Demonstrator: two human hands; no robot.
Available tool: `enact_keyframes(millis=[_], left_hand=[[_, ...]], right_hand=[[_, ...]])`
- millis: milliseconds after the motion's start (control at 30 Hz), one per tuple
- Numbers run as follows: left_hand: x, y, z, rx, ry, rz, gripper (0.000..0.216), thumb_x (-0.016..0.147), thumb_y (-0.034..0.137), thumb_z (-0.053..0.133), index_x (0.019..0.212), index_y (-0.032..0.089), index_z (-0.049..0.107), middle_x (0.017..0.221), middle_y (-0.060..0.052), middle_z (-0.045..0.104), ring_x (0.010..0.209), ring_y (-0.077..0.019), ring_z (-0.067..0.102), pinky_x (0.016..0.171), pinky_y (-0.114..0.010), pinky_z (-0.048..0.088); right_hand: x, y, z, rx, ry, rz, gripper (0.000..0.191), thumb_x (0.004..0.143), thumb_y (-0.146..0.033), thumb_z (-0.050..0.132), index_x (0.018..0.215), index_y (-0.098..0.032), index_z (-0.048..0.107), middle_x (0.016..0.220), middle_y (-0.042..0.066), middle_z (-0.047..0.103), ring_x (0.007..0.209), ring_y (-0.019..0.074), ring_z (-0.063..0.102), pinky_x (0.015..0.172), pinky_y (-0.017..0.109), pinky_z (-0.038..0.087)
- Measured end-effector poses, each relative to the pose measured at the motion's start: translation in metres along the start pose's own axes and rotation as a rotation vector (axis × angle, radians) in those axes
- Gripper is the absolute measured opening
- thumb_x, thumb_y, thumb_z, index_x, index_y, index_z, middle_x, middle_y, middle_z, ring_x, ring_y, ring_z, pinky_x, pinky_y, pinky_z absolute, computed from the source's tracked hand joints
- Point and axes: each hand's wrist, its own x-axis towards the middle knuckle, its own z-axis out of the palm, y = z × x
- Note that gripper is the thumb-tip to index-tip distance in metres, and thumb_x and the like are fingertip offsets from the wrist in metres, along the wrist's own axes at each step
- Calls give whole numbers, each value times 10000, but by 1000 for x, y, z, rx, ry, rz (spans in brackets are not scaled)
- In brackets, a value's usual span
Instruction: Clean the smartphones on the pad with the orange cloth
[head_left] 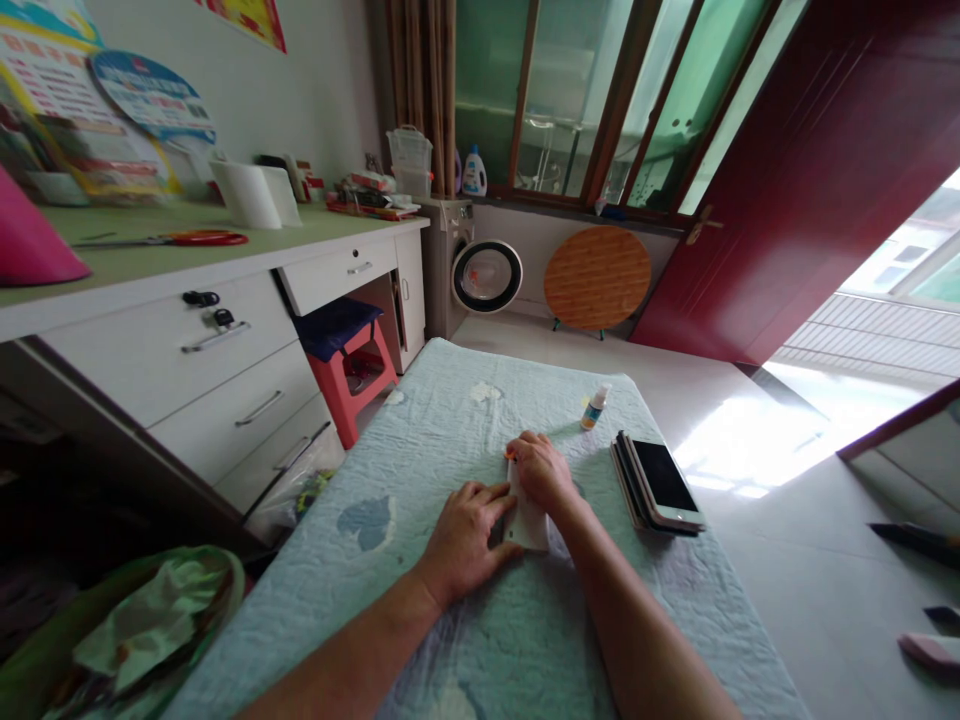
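A white phone [527,522] lies on the light blue cloth [450,420] that covers the table. My left hand [463,535] rests on the cloth with its fingers pressed against the phone's left edge. My right hand [541,470] lies curled over the phone's far end, with a small orange thing [510,455] showing at its fingertips. A stack of several phones [660,485] sits just right of my right hand. A small dropper bottle [595,408] stands beyond them.
A white desk with drawers [225,330] runs along the left, a red stool [352,375] under it. A green plastic bag [135,620] sits at the lower left. A washing machine [480,270] and a round wooden board [598,277] stand at the far wall.
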Motion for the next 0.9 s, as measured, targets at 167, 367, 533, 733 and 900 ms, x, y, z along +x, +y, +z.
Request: enact_keyframes(millis=[167,367,533,733,900], left_hand=[[-1,4,0,11,22,-9,507,751,482,708,1193,246,625,1280,-47,595,1090,-294,500,940,-423,402],[-2,1,2,27,36,8,540,763,503,693,1216,223,608,1296,-60,590,1086,-288,499,947,-424,403],[-2,0,3,35,29,9,569,778,538,667,1247,226,587,1309,-59,585,1093,-287,494,933,-425,409],[-2,1,1,28,8,11,535,790,534,659,1241,254,590,1322,-35,576,1081,-287,487,935,-427,401],[-2,4,-1,32,-3,8,530,787,503,668,1250,260,578,1331,-25,569,1071,-282,484,938,-426,399]], right_hand=[[-3,6,-6,-42,-25,80,254,890,-187,419,975,-245,651,997,31,604,947,170,520,653,246,319],[-8,22,-12,-67,-45,172,221,880,-199,432,960,-238,635,962,37,592,906,174,544,639,253,304],[-9,20,-11,-89,-39,203,218,880,-189,421,955,-220,623,950,56,582,878,180,539,641,259,302],[-5,4,-9,-87,-33,163,220,883,-178,409,955,-214,614,980,58,573,916,182,530,636,253,302],[-3,-3,-6,-82,-34,90,240,877,-158,408,965,-223,622,1007,52,570,941,181,526,632,250,306]])
